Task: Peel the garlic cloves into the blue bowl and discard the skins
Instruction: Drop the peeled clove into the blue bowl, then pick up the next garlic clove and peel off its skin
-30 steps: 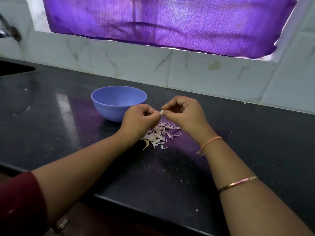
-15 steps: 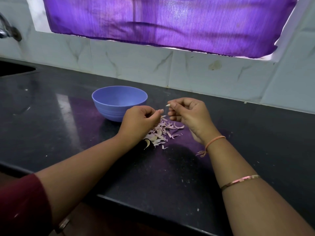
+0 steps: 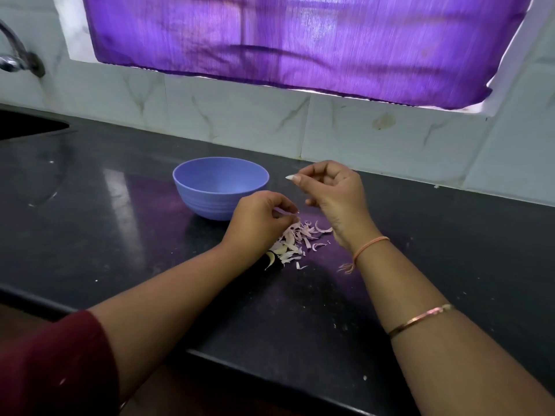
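A blue bowl [image 3: 207, 205] stands on the black counter [image 3: 300, 310], and what it holds is hidden from here. My right hand [image 3: 333, 193] is raised just right of the bowl's rim and pinches a small white garlic clove [image 3: 289, 177] at its fingertips. My left hand [image 3: 258, 220] hovers low in front of the bowl with curled fingers, pinching a pale sliver of skin just above the heap. The heap of pinkish-white garlic skins [image 3: 295, 241] lies on the counter between both wrists.
A dark sink [image 3: 30, 127] and a metal tap [image 3: 18, 58] are at the far left. A tiled wall [image 3: 240, 124] and a purple curtain [image 3: 300, 40] close off the back. The counter's front edge [image 3: 270, 364] runs just below my forearms.
My hands have parted. The right hand has lifted the clove up and away toward the bowl's rim, while the left has dropped toward the heap of skins.
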`<state>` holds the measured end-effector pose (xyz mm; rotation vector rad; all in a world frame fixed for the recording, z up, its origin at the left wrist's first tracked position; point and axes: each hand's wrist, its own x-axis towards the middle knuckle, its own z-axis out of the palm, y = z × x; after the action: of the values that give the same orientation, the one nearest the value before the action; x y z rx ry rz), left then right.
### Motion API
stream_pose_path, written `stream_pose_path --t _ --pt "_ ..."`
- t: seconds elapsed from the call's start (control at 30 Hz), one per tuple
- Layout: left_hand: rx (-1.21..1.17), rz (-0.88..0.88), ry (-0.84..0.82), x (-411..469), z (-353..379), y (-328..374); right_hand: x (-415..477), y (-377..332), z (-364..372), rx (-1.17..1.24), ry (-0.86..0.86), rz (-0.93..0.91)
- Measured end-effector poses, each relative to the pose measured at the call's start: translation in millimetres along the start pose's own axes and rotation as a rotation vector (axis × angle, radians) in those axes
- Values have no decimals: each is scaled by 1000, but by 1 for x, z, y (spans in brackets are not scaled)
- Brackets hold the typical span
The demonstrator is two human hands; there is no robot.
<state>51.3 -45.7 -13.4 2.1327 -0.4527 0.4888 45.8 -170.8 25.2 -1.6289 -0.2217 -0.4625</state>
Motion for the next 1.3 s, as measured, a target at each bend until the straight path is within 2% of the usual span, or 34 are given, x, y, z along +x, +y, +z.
stream_pose_path --t 0.17,0.3,0.37,0.57,0.73,1.0,1.17,1.3 --pt "55 10 -3 3 1 -2 16 -6 29 -254 -40 -167" --pt "68 -23 -18 4 0 -5 26 -6 46 -546 -170 -175" --pt "76 -27 -23 4 -1 -6 28 -7 48 -612 -229 -164" --pt "72 -8 17 3 -3 -7 25 -4 29 -483 -123 -139" --pt "53 -16 7 2 -5 -5 17 8 -7 -525 -71 -87" --pt "20 0 -32 1 -5 -1 -7 18 -37 -654 -207 14" --pt "56 19 -9 1 -3 -5 -13 13 -29 -742 -335 -46" --pt "58 9 -3 2 -3 -6 -16 16 -19 -801 -376 -60"
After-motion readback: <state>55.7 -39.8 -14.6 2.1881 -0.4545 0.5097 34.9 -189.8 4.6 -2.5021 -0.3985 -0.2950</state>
